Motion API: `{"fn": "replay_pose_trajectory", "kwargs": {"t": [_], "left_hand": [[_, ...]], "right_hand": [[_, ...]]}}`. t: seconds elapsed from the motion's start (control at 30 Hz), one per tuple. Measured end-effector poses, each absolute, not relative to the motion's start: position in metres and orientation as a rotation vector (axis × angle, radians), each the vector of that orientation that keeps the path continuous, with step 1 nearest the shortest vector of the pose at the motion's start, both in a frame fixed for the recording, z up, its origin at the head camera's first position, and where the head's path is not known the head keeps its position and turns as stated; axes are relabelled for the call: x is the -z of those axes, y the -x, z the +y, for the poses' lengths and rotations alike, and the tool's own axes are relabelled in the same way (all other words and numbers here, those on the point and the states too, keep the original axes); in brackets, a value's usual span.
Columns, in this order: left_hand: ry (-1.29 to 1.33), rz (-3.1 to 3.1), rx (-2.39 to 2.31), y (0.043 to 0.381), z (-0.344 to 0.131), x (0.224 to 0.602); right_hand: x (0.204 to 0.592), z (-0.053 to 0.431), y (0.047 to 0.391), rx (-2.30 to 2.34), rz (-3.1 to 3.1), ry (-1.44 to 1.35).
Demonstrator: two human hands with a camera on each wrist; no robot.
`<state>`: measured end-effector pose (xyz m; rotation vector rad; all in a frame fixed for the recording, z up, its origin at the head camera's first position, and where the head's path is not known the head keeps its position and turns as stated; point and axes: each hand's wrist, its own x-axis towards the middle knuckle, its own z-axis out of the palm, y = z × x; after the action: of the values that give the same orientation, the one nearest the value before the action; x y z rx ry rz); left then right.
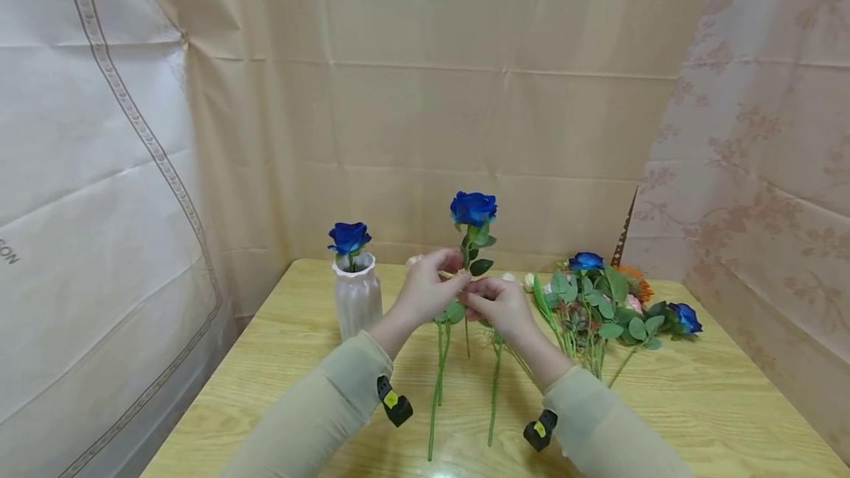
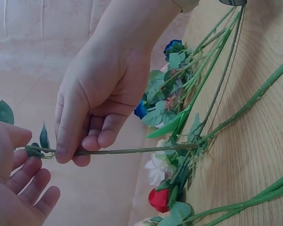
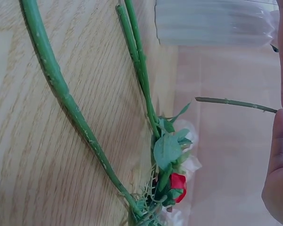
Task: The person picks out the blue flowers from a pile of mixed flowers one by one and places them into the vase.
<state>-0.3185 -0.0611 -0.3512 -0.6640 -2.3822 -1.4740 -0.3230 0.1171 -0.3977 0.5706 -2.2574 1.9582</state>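
A blue rose (image 1: 473, 209) stands upright above the table, its stem (image 2: 132, 151) between my two hands. My left hand (image 1: 428, 290) pinches this stem close below the leaves, thumb and forefinger on either side. Just beneath, my right hand (image 1: 501, 308) pinches the same stem between thumb and fingers, the other fingers curled. In the right wrist view the bare lower stem end (image 3: 226, 102) sticks out past the hands. To the left, a pale fluted vase (image 1: 358, 301) holds another blue rose (image 1: 348, 238).
Several flowers with green leaves (image 1: 604, 308) lie heaped at the table's right, among them blue roses and an orange bloom (image 1: 636, 282). Loose green stems (image 1: 434, 404) point toward me on the wooden table (image 1: 279, 389). A red rose (image 2: 159, 200) and white blooms (image 2: 156, 170) lie behind my hands.
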Motion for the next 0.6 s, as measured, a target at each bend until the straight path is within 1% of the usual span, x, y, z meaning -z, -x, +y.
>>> {"fn": "replay_pose_trajectory", "kwargs": {"t": [0.6], "left_hand": [[0.63, -2.434, 1.43, 0.3188, -0.0615, 0.3502]], "right_hand": [[0.3993, 0.109, 0.3211, -1.994, -2.275, -0.579]]}}
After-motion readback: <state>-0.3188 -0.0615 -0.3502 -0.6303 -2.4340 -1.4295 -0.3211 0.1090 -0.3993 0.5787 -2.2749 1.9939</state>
